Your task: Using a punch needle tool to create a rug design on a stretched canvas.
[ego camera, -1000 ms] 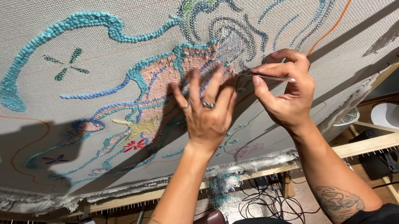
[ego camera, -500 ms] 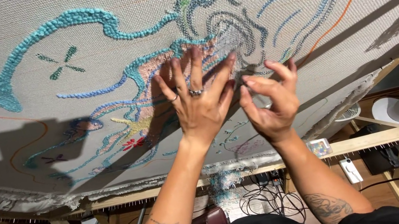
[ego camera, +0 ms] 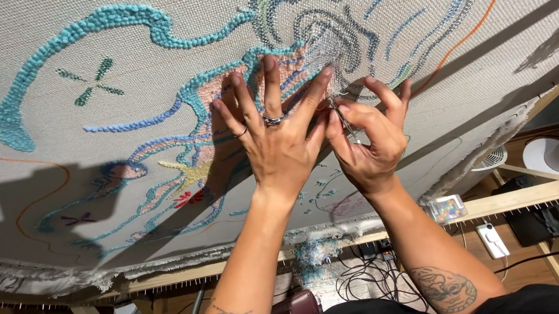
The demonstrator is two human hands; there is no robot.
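at the centre of the frame the left hand (ego camera: 277, 146) lies open, fingers spread flat on the tufted cloth (ego camera: 133, 106), seemingly to steady it, while the right hand (ego camera: 369, 141) just beside it pinches small scissors (ego camera: 343, 119) against the grey yarn loops (ego camera: 329, 45).

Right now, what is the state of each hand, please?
Left hand: open, fingers spread flat on the cloth.
Right hand: closed on small scissors, tips at the cloth.
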